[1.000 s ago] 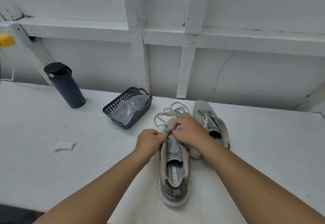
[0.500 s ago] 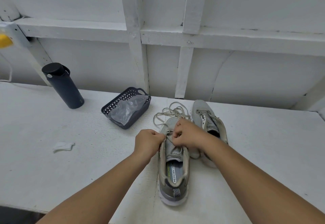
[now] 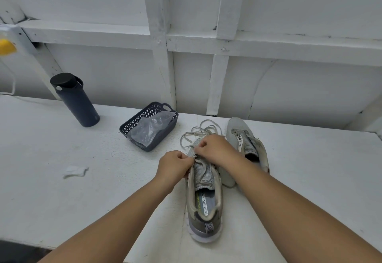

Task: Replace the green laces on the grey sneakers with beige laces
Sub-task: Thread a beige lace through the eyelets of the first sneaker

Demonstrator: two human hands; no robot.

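Evidently the near sneaker [image 3: 203,192] lies heel-toward-the-person on the bench [image 3: 62,190] so its eyelets face up within easy reach; the left hand [image 3: 173,166] pinches the upper's edge by the eyelets, seemingly to steady it. Meanwhile the right hand [image 3: 215,149] curls round the pale lace [image 3: 198,132], whose slack loops beyond the toe, beside the second sneaker [image 3: 246,140].

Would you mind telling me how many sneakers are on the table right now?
2. One grey sneaker stands in front of the person, heel toward the camera, both hands at its eyelets. The second sneaker lies just right of it, partly hidden behind the right forearm.
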